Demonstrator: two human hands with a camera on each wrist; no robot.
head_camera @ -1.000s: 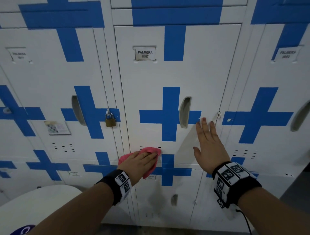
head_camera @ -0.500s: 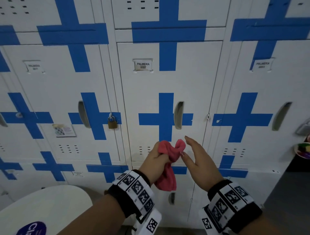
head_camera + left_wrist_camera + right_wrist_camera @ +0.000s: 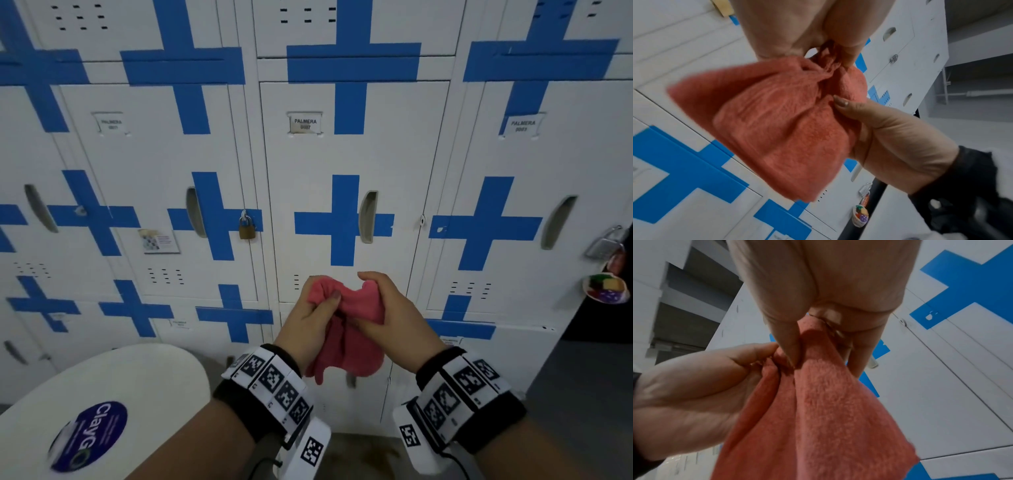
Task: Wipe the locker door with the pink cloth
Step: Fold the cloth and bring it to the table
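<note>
Nearest the camera, both wrists banded in black-and-white marker cuffs. Just ahead, left hand [image 3: 310, 320] and right hand [image 3: 387, 317] each clutching the bunched pink cloth [image 3: 346, 339], held off the locker door [image 3: 342, 161]. Low left, white round table [image 3: 113, 383]. Farther left, brass padlock [image 3: 246, 228]. Door's lower vents partly hidden; label number blurred.

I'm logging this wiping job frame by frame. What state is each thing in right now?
pink cloth: bunched, held off the door by both hands, lower part hanging.
left hand: grips the cloth.
right hand: pinches the cloth.
middle locker door: closed, no padlock, not touched.
brass padlock: fastened on the neighbouring door.
silver padlock: hangs at the right edge; whether it is locked is unclear.
</note>
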